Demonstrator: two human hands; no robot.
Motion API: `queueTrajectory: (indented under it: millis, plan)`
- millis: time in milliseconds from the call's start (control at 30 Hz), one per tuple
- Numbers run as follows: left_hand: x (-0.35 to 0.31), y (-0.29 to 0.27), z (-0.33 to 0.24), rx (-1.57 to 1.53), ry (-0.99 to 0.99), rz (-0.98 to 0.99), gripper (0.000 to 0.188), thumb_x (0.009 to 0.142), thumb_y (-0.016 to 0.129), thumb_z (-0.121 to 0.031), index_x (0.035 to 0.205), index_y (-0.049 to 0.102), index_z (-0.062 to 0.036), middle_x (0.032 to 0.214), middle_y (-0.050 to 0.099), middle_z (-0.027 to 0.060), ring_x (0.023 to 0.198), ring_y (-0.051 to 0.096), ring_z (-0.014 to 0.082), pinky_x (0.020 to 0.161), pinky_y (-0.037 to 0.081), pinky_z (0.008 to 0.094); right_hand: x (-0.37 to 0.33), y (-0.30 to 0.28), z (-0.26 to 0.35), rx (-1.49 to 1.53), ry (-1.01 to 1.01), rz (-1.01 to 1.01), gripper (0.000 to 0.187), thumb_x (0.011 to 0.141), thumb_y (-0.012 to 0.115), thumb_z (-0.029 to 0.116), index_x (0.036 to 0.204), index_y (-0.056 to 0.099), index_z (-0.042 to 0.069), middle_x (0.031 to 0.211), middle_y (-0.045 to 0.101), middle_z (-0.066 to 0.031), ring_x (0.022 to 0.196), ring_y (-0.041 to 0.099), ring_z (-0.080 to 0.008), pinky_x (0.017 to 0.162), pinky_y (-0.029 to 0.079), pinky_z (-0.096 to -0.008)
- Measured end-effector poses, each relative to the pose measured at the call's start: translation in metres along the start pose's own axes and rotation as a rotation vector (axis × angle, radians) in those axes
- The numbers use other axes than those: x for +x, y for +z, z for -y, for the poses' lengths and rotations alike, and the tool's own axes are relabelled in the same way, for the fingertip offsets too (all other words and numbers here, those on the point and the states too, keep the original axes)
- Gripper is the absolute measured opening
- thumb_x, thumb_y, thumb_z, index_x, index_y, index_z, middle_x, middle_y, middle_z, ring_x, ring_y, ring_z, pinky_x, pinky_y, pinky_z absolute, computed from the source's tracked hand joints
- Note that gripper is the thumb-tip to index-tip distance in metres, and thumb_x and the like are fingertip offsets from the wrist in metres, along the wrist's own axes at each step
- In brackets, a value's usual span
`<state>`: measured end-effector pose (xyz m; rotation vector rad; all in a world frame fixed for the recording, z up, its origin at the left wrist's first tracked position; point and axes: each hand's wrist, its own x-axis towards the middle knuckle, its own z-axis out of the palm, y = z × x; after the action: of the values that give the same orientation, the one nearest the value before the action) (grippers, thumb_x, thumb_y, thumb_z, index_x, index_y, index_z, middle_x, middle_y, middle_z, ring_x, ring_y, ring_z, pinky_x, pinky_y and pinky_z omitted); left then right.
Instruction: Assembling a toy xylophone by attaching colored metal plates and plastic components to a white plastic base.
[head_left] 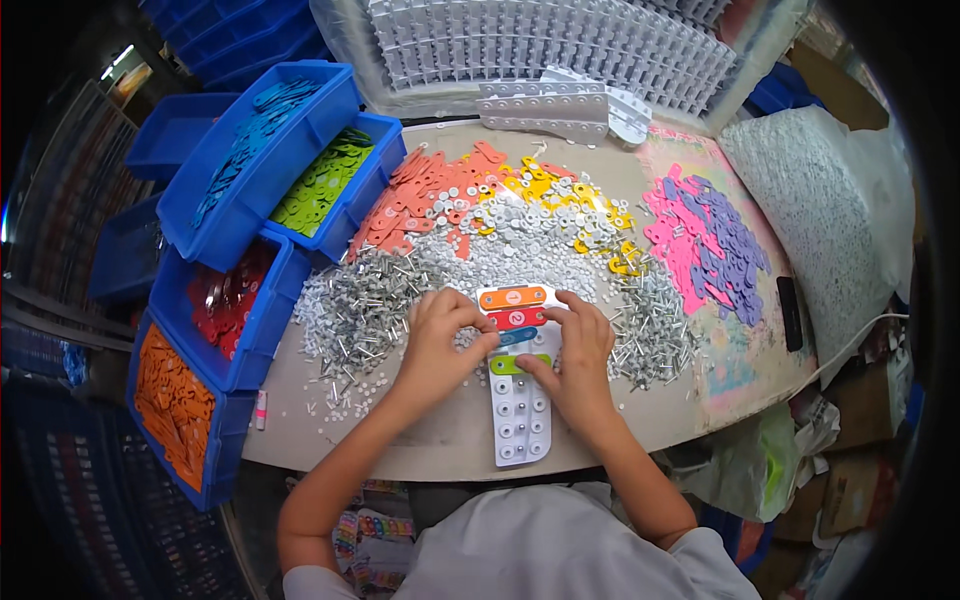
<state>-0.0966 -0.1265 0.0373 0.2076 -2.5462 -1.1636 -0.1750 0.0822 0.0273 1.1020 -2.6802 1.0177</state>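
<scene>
1. fingers of the left hand (440, 335) bend in at the left end of the blue strip (517, 337), thumb and forefinger close together; whether they pinch it, i cannot tell.
2. fingers of the right hand (583, 355) are spread: the thumb touches the green strip (507, 365), while the forefinger reaches up beside the right end of the red strip (516, 318).
3. the white plate (520, 430) is on the tabletop (440, 430), right in front of the person, between both hands, its long side running away from the body.
4. on its upper part, the orange strip (512, 297) is farthest from the person, then the red, the blue and the green; the blue one is partly covered by fingers.
5. nearer the person, the plate shows bare round sockets and small metal studs.
6. beyond the hands, white discs (500, 255) are heaped, with rivets (370, 300) to the left and more to the right.
7. behind the discs lie coral strips (405, 200) and yellow strips (540, 182); pink strips (675, 235) and purple strips (728, 258) are on the right.
8. at left, blue bins (265, 345) hold blue, green, red and orange pieces.
</scene>
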Motion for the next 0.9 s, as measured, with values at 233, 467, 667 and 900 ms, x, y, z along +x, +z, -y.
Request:
queueTrajectory:
  millis: [233, 467, 667, 900]
  plan:
    - [0.005, 0.027, 0.003, 0.090, 0.024, 0.021, 0.015, 0.079, 0.083, -0.022, 0.086, 0.076, -0.0101, 0.102, 0.060, 0.0053, 0.107, 0.055, 0.0256, 0.100, 0.034, 0.0408, -0.001, 0.001, -0.004, -0.014, 0.045, -0.022, 0.077, 0.076, 0.090, 0.034, 0.138, 0.053, 0.008, 0.152, 0.047, -0.0150, 0.142, 0.039, -0.0360, 0.116, 0.025, -0.0513]
    - [0.005, 0.029, -0.004, 0.144, 0.025, 0.013, 0.013, 0.079, 0.082, -0.019, 0.085, 0.075, -0.0101, 0.100, 0.058, 0.0049, 0.107, 0.054, 0.0252, 0.098, 0.034, 0.0406, 0.003, 0.004, -0.011, 0.008, 0.085, -0.009, 0.081, 0.071, 0.092, 0.039, 0.137, 0.055, 0.010, 0.154, 0.046, -0.0143, 0.144, 0.038, -0.0362, 0.117, 0.023, -0.0507]
    - [0.005, 0.032, -0.007, 0.147, 0.007, 0.020, 0.020, 0.079, 0.081, -0.014, 0.094, 0.069, -0.0098, 0.100, 0.057, 0.0045, 0.107, 0.053, 0.0251, 0.099, 0.033, 0.0417, 0.001, 0.002, -0.007, -0.003, 0.051, -0.036, 0.074, 0.075, 0.090, 0.033, 0.136, 0.055, 0.009, 0.154, 0.047, -0.0151, 0.144, 0.038, -0.0366, 0.117, 0.023, -0.0502]
    - [-0.011, 0.001, -0.070, -0.687, -0.092, 0.053, 0.018, 0.089, 0.078, -0.009, 0.097, 0.062, -0.0066, 0.094, 0.061, 0.0052, 0.084, 0.056, 0.0192, 0.079, 0.045, 0.0352, -0.031, -0.009, -0.026, 0.137, -0.140, -0.283, 0.029, 0.084, 0.082, 0.017, 0.104, 0.064, 0.008, 0.117, 0.066, -0.0095, 0.112, 0.057, -0.0313, 0.100, 0.037, -0.0480]
